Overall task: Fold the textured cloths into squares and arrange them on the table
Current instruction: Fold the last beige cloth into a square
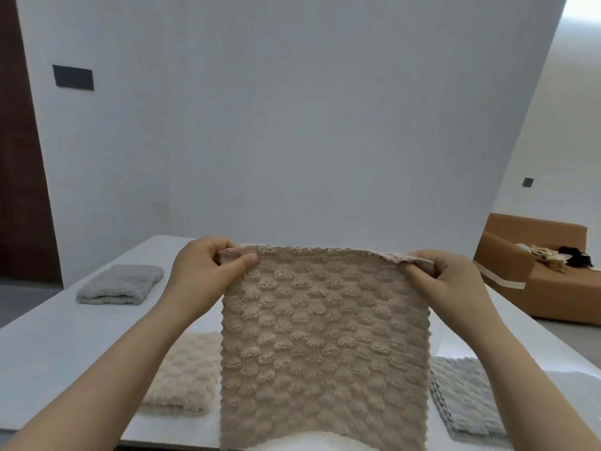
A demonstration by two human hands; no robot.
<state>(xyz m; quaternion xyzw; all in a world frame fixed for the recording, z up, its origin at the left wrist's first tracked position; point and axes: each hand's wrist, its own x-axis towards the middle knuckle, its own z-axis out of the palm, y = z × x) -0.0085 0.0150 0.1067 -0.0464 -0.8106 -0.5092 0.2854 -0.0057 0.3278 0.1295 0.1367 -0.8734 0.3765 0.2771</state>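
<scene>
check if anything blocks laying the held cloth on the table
Possibly: under the tan cloth, a folded beige cloth lies at its left edge, a grey cloth at its right; the table between is hidden.

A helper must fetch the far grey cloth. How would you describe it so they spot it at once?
Start at the white table before the pale wall. Near its far left corner lies a folded grey cloth, alone. The other grey cloth sits at the near right edge, and its nearest neighbour is a cream cloth.
</scene>
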